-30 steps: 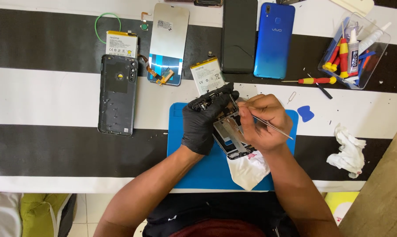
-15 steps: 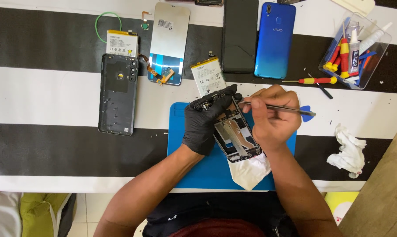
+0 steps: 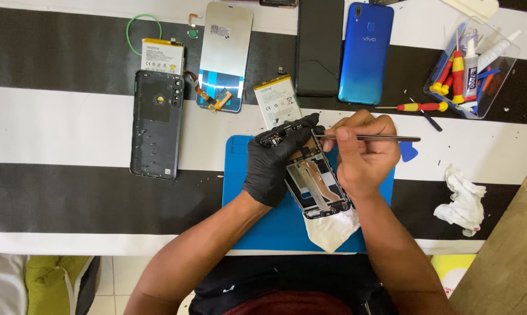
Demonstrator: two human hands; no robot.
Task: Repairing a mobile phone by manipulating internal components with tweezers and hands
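My left hand, in a black glove, grips the top end of an opened phone frame that lies tilted on a blue work mat. My right hand holds metal tweezers level, their tips pointing left at the phone's upper edge beside the gloved fingers. A white cloth lies under the phone's lower end.
On the striped table: a dark back cover, two batteries, a display panel with flex cable, a black phone, a blue phone, a red-yellow screwdriver, a clear tool box, crumpled tissue.
My right hand has turned the tweezers from slanting down-right to level, and their tips now sit at the phone's top edge. The left hand keeps its grip on the phone.
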